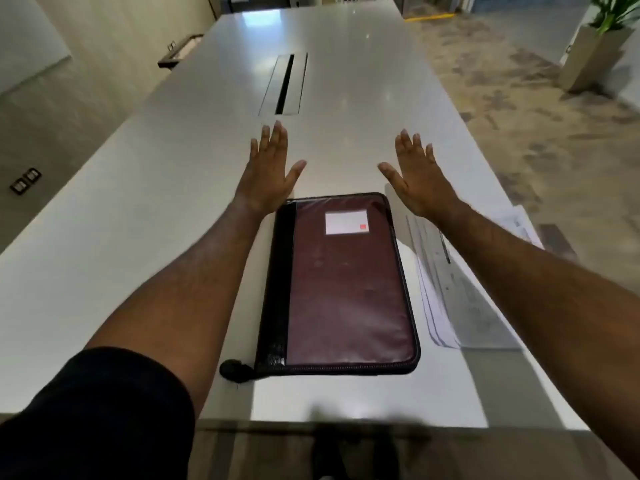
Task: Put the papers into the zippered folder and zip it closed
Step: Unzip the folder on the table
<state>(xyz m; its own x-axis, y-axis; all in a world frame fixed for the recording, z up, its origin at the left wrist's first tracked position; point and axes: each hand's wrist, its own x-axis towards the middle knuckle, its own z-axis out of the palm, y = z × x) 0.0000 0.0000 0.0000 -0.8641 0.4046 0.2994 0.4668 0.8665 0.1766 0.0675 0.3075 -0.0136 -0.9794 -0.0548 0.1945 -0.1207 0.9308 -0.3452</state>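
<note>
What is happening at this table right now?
A person holds both hands open above the long pale grey table, left hand and right hand, gripping nothing. The dark maroon zippered folder lies flat and looks closed. The printed white papers lie beside it, not yet inside.

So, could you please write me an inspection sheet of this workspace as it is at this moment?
Surface: long pale table, glossy, with a slot hatch along its middle.
Job's things: zippered folder lies flat and closed, dark red with a white label; papers lie to its right, outside it, partly under the right forearm.
Clutter: nothing seen.
Hands: left hand and right hand are both open, fingers straight, held beyond the folder, holding nothing.
Cables: nothing seen.
Surroundings: potted plant at far right, patterned carpet, floor sockets at left.
</note>
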